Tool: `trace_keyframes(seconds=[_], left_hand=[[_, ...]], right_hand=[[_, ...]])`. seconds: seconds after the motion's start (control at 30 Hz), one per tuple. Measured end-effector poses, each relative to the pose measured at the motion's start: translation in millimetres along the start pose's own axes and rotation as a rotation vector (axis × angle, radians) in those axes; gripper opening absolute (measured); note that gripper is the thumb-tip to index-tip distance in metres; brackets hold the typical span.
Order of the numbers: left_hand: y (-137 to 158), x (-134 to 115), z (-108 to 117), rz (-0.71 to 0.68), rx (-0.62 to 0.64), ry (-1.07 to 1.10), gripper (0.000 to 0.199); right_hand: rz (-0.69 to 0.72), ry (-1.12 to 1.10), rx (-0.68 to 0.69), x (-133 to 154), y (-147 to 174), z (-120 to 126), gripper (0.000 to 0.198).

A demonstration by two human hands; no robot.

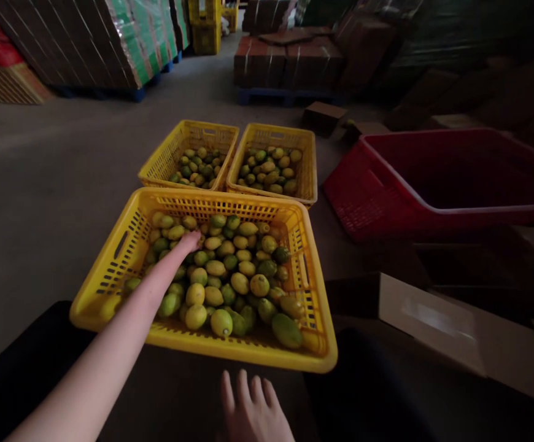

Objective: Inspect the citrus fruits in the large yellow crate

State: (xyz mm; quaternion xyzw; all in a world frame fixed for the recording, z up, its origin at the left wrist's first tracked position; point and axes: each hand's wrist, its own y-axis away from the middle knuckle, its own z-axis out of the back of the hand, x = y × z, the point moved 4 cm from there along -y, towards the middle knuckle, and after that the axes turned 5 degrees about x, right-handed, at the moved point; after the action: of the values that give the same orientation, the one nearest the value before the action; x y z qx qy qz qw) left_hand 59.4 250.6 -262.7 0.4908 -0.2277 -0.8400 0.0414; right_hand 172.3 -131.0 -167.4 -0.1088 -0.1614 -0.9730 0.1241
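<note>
A large yellow plastic crate [237,351] full of yellow and green lemons [214,268] lies in front of me, between my dark-clothed legs. My left arm stretches over its near left side. Among the lemons in the far left part is my left hand [192,240], its fingers curled on a lemon that is mostly hidden. My right hand [256,410] hangs before the crate's near rim, apart from it. Its fingers are stretched out and hold nothing.
Behind stand two more yellow crates [160,161] with lemons. To the right are a big red crate [356,205] and an open cardboard box [428,316]. Strapped cartons on a blue pallet [267,95] and a wrapped stack [87,43] stand farther back.
</note>
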Motion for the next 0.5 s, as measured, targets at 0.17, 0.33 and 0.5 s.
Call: trace_keyframes(seconds=[0.17,0.33,0.5], left_hand=[[38,-22,27,-0.092,-0.005,-0.142,0.043],[99,-75,55,-0.242,0.045,-0.212,0.05],[205,-139,35,-0.346,0.447,0.093,0.041]], right_hand=[[0.027,-0.071,0.125,7,-14,53,0.064],[-0.051,-0.285,-0.206,-1,-25,119,0.055],[-0.163,-0.861,-0.612,-18,-32,147,0.087]])
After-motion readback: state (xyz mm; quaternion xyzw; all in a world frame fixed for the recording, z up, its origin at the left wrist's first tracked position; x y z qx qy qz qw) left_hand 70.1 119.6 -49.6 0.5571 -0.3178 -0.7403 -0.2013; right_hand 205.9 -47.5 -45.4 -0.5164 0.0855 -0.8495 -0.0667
